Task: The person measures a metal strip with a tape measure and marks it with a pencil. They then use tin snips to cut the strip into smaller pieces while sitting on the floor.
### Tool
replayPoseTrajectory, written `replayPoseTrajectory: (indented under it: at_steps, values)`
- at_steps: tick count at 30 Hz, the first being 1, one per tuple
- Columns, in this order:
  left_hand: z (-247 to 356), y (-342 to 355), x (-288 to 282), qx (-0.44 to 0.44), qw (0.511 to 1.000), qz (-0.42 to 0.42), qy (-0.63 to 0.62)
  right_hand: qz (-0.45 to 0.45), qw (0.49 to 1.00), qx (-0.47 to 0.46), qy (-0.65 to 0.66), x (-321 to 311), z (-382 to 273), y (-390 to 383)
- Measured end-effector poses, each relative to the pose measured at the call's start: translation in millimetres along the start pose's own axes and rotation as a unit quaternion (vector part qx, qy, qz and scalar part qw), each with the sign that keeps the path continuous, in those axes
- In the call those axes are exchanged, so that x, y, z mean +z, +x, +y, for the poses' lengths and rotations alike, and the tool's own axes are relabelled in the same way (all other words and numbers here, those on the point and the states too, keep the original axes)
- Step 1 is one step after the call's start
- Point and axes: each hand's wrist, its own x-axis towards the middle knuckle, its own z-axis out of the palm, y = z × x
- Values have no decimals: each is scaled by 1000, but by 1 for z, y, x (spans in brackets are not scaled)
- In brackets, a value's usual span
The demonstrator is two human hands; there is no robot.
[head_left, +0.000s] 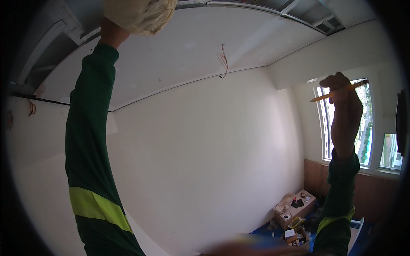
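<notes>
My left hand (113, 33) is raised at the top left, with my green-sleeved arm (92, 136) stretching below it. The wrist shows against a crumpled beige plastic bag (139, 15), which hides my fingers, so their grip cannot be made out. At the right, my right hand (344, 106) is raised in front of the bright window, closed on a yellow pencil (320, 98) that lies crosswise with its point to the left.
Overhead are a white ceiling panel (171, 55), an exposed metal frame (290, 17) and hanging orange wires (224, 59). A white wall faces me. Low at the right sit a cluttered box (288, 217), a carton (299, 241) and blue floor covering. A blurred shape crosses the bottom middle.
</notes>
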Motion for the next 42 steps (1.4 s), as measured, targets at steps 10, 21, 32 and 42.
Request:
replayPoseTrajectory:
  at_steps: [10,21,32,42]
  values:
    - [21,1,0,-109,967,-162,161,27,992,-108,-66,48,35,164]
    - [12,-10,16,-66,982,-79,161,-124,984,-41,124,124,24,266]
    - [24,4,1,-49,978,-79,185,-116,773,-424,-457,247,26,353]
    - [66,19,-22,-54,988,-34,143,-385,838,-308,-232,226,-27,275]
